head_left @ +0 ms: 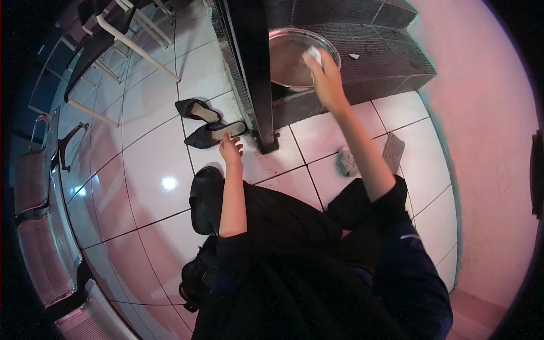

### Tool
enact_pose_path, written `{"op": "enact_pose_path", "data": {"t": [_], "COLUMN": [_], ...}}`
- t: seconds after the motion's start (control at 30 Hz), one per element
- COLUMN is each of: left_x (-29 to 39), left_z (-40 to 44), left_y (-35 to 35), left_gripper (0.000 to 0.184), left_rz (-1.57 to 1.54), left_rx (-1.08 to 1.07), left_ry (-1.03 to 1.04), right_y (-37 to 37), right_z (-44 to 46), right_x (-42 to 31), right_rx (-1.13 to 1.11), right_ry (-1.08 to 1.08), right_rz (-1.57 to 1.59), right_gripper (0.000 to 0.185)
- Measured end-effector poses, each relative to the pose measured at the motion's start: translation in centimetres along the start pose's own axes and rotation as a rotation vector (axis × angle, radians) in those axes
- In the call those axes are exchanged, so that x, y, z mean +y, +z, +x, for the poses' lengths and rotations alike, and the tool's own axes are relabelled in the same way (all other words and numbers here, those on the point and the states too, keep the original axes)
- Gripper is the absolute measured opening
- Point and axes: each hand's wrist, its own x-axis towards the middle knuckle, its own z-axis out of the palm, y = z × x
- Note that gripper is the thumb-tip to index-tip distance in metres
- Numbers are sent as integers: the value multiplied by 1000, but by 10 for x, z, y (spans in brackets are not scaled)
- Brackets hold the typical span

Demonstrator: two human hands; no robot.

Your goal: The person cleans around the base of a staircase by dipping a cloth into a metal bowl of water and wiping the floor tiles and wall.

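Note:
My right hand is closed on a small white crumpled thing, held over the right part of a round metal basin of murky brownish water. The basin stands on a dark tiled step. My left hand is held out with its fingers apart and slightly curled, nothing in it. Just beyond it lie two black pointed shoes, the nearer one right at my fingertips in view and the farther one behind. Whether my left hand touches the nearer shoe, I cannot tell.
A black post rises between the shoes and the basin. Two greyish cloths, one crumpled and one flat, lie on the tiles near my right forearm. A white fragment is on the step. Metal seats line the left.

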Motion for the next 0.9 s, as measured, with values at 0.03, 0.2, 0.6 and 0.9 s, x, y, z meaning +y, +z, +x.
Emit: {"op": "enact_pose_path", "data": {"t": [0.03,0.2,0.6,0.9], "left_x": [1,1,0,-2], "left_z": [0,0,-2,2], "left_y": [2,0,0,-5], "left_gripper": [38,41,38,39], "left_rz": [-7,38,30,88], "left_rx": [-16,-41,-8,-13], "left_ry": [12,18,22,-21], "right_y": [-1,1,-30,-45], "right_z": [-21,-146,-255,-236], "right_x": [6,119,162,197], "right_rx": [32,71,-359,-277], "right_ry": [45,277,46,405], "right_rz": [16,-322,-919,-904], "right_gripper": [30,29,65,82]}}
